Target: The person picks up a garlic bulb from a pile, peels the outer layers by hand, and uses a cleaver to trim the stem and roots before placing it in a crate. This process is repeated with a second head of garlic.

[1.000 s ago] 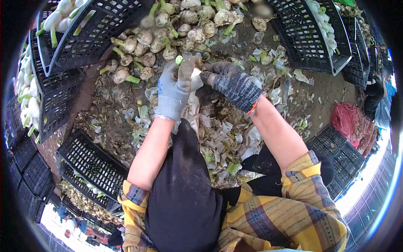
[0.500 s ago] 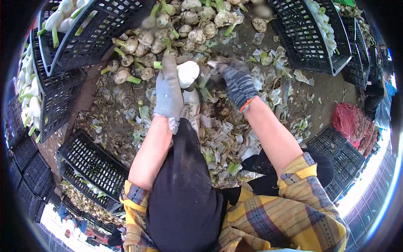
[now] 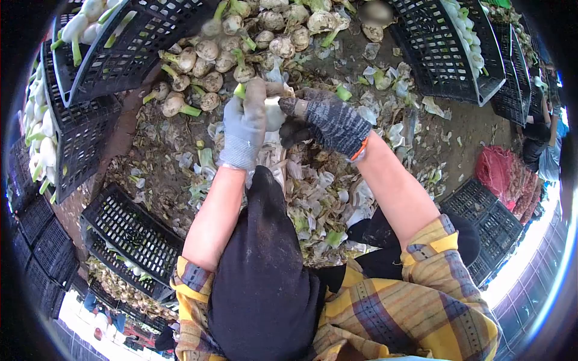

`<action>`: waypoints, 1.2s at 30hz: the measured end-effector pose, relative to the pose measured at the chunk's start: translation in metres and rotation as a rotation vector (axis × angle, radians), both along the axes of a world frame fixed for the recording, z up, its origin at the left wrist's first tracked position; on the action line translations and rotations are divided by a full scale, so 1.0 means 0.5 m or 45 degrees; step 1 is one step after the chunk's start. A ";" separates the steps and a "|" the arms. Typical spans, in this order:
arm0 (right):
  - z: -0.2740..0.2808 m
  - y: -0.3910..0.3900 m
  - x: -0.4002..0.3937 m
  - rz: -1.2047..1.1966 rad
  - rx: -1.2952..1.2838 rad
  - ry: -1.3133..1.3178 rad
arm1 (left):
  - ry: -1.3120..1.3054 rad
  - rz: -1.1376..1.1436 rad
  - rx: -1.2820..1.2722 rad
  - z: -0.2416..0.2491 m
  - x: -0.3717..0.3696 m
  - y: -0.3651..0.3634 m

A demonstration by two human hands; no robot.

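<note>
My left hand (image 3: 244, 129), in a light grey glove with soiled fingertips, is closed around a white onion (image 3: 275, 115). A cut green stem stub (image 3: 240, 90) sticks out at the upper left of this hand. My right hand (image 3: 328, 120), in a dark patterned glove with an orange cuff edge, meets the bulb from the right. Its bent fingers press on the bulb's right side, and they partly hide it. Brownish skin shows at the top of the bulb between the hands.
Unpeeled onions (image 3: 208, 51) lie piled on the ground ahead. Peeled onions fill black crates at left (image 3: 129, 54) and right (image 3: 445, 54). Another black crate (image 3: 135, 234) stands lower left. Loose skins (image 3: 319, 198) cover the ground before my knee. A red mesh sack (image 3: 497, 165) and a person (image 3: 542, 141) are at right.
My right hand has moved left onto the onion, its fingers now at the bulb. The left hand has turned slightly, and its fingers cover more of the bulb.
</note>
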State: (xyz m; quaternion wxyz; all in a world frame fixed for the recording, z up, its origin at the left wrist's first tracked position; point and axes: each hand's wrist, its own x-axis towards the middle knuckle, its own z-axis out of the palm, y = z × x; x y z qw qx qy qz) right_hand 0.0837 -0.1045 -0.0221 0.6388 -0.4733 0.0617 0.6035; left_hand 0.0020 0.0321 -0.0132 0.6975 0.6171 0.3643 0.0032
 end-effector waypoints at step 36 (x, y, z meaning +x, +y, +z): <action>-0.040 0.008 -0.003 -0.009 -0.242 -0.460 | 0.210 0.377 -0.221 -0.022 0.017 -0.012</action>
